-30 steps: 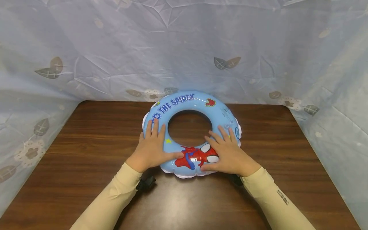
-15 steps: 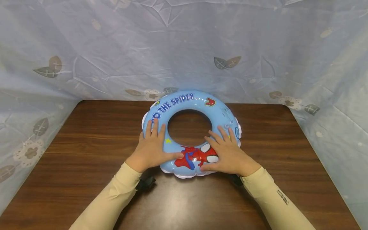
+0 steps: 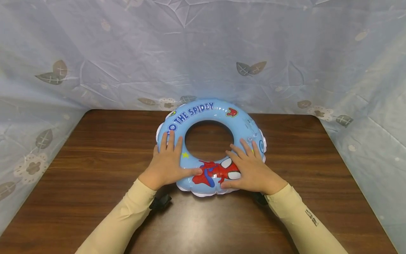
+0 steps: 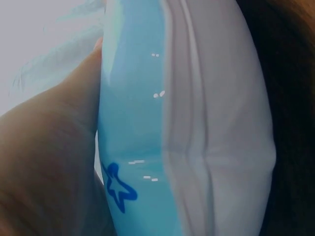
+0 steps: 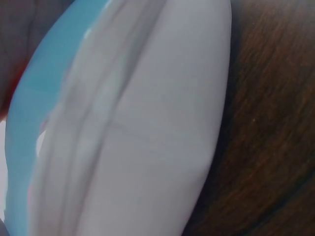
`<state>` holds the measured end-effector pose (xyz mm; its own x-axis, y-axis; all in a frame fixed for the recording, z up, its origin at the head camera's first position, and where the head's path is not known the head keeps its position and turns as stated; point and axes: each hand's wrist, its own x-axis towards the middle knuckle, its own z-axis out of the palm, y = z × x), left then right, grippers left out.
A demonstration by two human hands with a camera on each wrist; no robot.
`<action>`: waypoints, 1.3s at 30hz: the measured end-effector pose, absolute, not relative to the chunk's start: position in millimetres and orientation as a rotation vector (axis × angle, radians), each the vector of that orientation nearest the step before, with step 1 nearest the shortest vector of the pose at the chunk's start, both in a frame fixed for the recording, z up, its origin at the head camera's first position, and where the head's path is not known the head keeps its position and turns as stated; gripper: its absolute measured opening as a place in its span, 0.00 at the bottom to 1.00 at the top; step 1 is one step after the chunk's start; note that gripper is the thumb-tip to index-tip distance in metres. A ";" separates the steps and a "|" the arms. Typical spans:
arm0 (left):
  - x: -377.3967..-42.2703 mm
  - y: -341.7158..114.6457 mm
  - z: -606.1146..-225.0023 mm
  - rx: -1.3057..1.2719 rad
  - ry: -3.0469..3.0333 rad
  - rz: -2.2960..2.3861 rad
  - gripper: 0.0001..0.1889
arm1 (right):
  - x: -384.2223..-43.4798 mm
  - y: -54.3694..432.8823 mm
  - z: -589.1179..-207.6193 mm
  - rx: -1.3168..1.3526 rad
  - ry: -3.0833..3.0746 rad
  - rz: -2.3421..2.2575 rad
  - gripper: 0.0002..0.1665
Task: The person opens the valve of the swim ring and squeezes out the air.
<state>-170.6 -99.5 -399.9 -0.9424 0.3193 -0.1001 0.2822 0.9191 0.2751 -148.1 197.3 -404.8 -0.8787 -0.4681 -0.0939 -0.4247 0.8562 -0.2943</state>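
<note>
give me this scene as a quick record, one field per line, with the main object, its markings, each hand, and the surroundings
main object: blue inflatable ring, lying on the table
markings: red cartoon figure, yellow star, lettering including "THE SPIDEY"
underside: white, seen in both wrist views
left hand: left hand rests spread on the ring's left part
right hand: right hand rests spread on its right part
support: dark wooden table
backdrop: pale curtain with leaf prints
</note>
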 end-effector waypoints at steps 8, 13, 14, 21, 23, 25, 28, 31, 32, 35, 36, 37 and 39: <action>-170.1 -99.1 -400.0 0.467 2.935 0.395 0.69 | -147.9 196.7 -404.8 -0.686 2.865 -0.401 0.65; -169.9 -99.0 -399.2 0.467 2.933 0.396 0.69 | -147.8 196.3 -404.4 -0.677 2.858 -0.409 0.64; -169.7 -98.8 -399.2 0.466 2.930 0.397 0.69 | -147.8 196.2 -404.5 -0.676 2.857 -0.409 0.64; -170.1 -98.6 -399.1 0.462 2.923 0.393 0.69 | -147.9 196.2 -404.7 -0.680 2.858 -0.401 0.63; -170.3 -98.6 -399.4 0.462 2.922 0.390 0.69 | -147.6 196.1 -404.5 -0.681 2.860 -0.401 0.63; -170.6 -98.6 -399.7 0.465 2.922 0.387 0.69 | -147.4 196.1 -404.3 -0.687 2.865 -0.406 0.63; -171.1 -98.7 -400.0 0.467 2.921 0.386 0.70 | -147.2 196.2 -403.9 -0.699 2.871 -0.414 0.63; -171.5 -98.8 -400.3 0.463 2.914 0.387 0.70 | -147.3 196.5 -404.5 -0.709 2.872 -0.419 0.63; -171.6 -98.8 -400.2 0.461 2.912 0.386 0.70 | -147.3 196.4 -404.5 -0.705 2.869 -0.417 0.63; -171.7 -98.8 -400.4 0.457 2.909 0.376 0.70 | -147.4 196.3 -405.0 -0.699 2.863 -0.417 0.64; -171.7 -98.8 -400.4 0.456 2.908 0.375 0.70 | -147.3 196.2 -404.8 -0.698 2.861 -0.420 0.64; -171.6 -98.9 -400.5 0.456 2.908 0.372 0.70 | -147.3 196.1 -404.8 -0.697 2.860 -0.421 0.64; -171.7 -98.9 -400.9 0.456 2.910 0.367 0.70 | -147.1 195.8 -404.5 -0.695 2.861 -0.419 0.64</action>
